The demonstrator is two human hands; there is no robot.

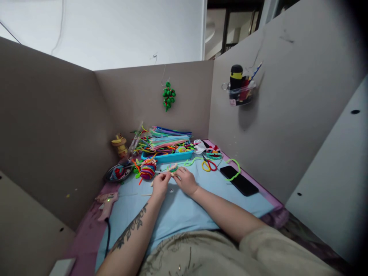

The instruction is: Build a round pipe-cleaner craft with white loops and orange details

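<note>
Over the middle of the blue cloth point(195, 207), my left hand point(161, 184) and my right hand point(186, 181) meet at the fingertips. Both pinch a small pipe-cleaner piece point(172, 167), teal and pale cream; its lower part is hidden by the fingers. Just left of my left hand sits a striped pipe-cleaner ball point(148, 169) in red, blue and yellow. A small shiny dot point(171, 190) lies on the cloth below my hands.
A blue tray point(169, 156) heaped with pipe cleaners point(169, 140) stands at the back. Scissors point(209, 165) and a black phone point(239, 181) lie to the right. At left are a pink glue gun point(108, 205), a dark bowl point(107, 177) and a yellow cup point(120, 145). Partition walls enclose three sides.
</note>
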